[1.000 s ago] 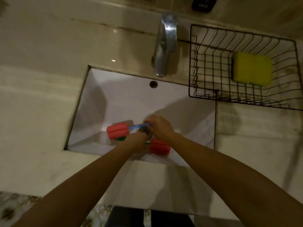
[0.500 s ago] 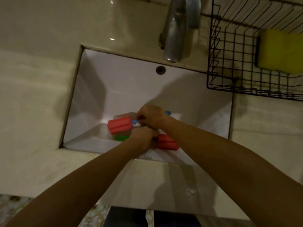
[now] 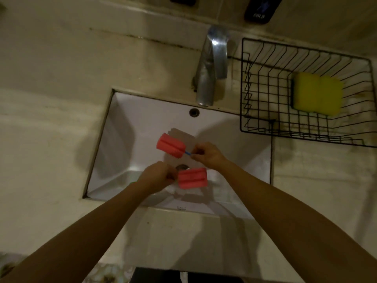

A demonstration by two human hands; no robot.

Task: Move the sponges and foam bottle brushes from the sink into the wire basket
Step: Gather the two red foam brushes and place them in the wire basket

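Two pink foam bottle brushes are lifted over the white sink (image 3: 126, 127). My right hand (image 3: 208, 155) pinches the blue handle of one brush (image 3: 171, 148), whose foam head points left. My left hand (image 3: 158, 176) grips the handle of the other brush (image 3: 192, 178), its foam head pointing right just above the drain. The black wire basket (image 3: 257, 129) stands on the counter to the right of the sink, with a yellow sponge (image 3: 318, 96) lying inside it. A green sponge seen earlier in the sink is hidden now.
A metal faucet (image 3: 212, 66) rises behind the sink, its spout overhanging the basin between the sink and the basket. Two dark labelled controls (image 3: 262, 9) sit on the wall above. Beige stone counter (image 3: 51, 139) surrounds the sink.
Both hands have closed on the brush handles and raised the two brushes off the sink floor. The brush in my right hand has swung up and to the right, and the view has tilted back.
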